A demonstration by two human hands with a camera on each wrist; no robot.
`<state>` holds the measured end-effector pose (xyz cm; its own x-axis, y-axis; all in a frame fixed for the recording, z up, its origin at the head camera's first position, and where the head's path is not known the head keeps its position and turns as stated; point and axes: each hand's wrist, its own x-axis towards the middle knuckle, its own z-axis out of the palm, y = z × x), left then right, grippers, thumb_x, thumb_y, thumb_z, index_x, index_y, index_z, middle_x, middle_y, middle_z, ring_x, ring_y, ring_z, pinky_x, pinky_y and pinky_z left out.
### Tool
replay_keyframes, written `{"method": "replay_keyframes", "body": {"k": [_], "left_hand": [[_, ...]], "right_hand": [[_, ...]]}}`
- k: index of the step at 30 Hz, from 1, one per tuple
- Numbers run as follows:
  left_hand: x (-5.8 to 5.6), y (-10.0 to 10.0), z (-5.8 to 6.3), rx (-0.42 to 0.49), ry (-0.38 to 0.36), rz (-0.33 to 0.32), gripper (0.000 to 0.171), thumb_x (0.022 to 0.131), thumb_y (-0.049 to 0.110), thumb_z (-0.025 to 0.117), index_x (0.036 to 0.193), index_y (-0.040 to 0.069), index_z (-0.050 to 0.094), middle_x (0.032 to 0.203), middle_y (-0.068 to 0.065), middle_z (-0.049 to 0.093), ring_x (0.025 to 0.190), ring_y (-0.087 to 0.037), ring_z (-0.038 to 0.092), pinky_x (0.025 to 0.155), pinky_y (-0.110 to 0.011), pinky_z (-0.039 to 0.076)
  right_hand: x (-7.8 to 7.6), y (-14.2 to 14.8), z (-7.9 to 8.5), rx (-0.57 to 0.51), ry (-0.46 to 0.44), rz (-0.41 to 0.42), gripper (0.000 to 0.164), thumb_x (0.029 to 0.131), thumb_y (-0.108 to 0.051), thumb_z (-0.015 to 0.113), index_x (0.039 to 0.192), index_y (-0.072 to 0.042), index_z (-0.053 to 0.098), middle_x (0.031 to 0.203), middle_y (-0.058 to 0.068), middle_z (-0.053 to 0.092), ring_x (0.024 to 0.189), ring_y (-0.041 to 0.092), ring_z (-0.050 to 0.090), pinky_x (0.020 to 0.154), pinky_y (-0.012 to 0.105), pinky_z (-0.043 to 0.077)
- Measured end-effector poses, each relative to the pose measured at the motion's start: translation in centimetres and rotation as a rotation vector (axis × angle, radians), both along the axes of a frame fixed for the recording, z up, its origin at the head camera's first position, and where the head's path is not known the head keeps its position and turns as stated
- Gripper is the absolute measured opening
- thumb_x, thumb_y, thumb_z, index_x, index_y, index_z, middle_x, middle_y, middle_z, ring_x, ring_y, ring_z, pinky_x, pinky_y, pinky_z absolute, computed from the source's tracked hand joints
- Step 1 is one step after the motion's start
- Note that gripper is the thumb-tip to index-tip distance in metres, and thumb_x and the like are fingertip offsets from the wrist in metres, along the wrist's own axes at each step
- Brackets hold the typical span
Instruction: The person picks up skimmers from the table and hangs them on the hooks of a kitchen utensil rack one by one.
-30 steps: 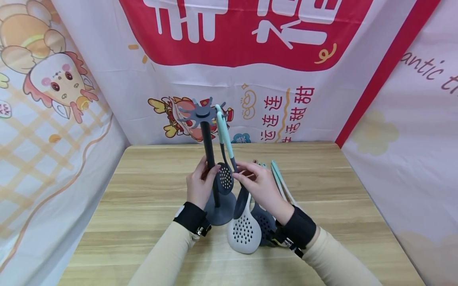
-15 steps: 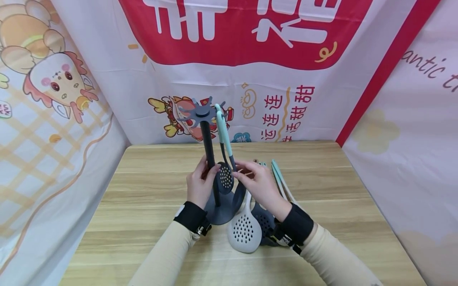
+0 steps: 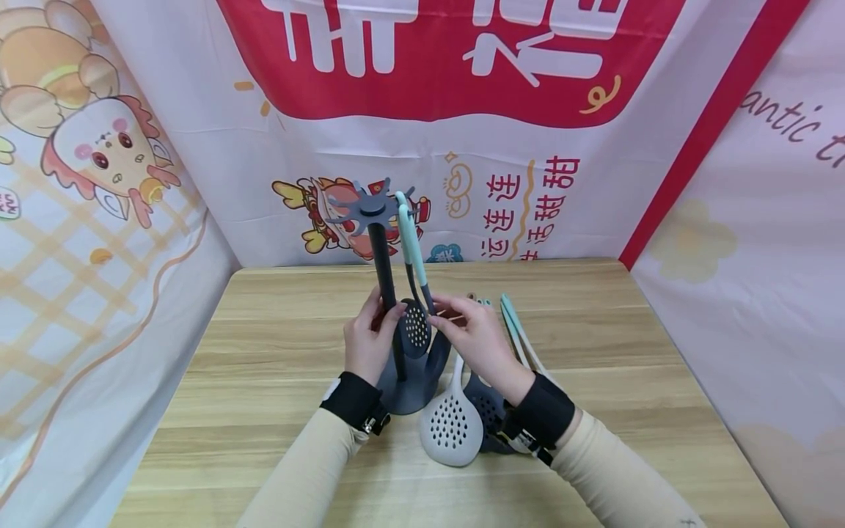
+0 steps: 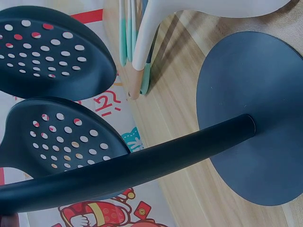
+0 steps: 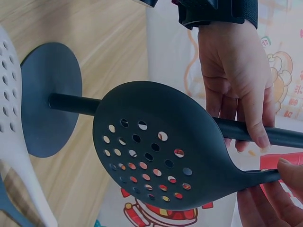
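Note:
My left hand (image 3: 370,341) grips the dark pole (image 3: 383,264) of a utensil stand, with the thumb across its near side. Hooked arms ring the stand's top (image 3: 373,209). Two mint-handled utensils hang side by side from its right side. One is a slotted spoon (image 3: 415,334) with a perforated dark head. The other is a dark skimmer (image 5: 151,146), its neck pinched between thumb and fingers of my right hand (image 3: 478,334). Its holes show in the right wrist view; in the head view its bowl is partly hidden behind the slotted spoon and the hand.
The stand's round base (image 3: 412,400) is on the wooden table (image 3: 277,411). Right of it lie a white skimmer (image 3: 452,431), a dark slotted turner (image 3: 485,402) and several utensils with mint handles (image 3: 510,319). Printed cloth (image 3: 409,147) hangs behind and at both sides.
The dark skimmer's bowl has swung left, closer to the pole and over the base. My right hand has shifted very slightly; my left hand stays on the pole.

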<state>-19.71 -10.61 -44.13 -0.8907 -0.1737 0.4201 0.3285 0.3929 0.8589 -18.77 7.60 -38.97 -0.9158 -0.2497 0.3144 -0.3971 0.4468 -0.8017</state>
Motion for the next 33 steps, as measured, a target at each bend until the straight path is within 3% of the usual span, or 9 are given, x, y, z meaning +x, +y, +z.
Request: {"method": "replay_keyframes", "body": {"k": [33], "left_hand": [[0.02,0.06,-0.14,0.007,0.012,-0.006,0.035,0.097,0.026,0.063,0.13,0.017,0.061,0.105,-0.011,0.075,0.092,-0.023,0.073,0.085,-0.037,0.06]], "right_hand": [[-0.23,-0.17,-0.62,-0.021,-0.016,0.049,0.033,0.094,-0.007,0.066,0.128,-0.009,0.066,0.116,0.01,0.073,0.099,0.022,0.07,0.086,0.037,0.059]]}}
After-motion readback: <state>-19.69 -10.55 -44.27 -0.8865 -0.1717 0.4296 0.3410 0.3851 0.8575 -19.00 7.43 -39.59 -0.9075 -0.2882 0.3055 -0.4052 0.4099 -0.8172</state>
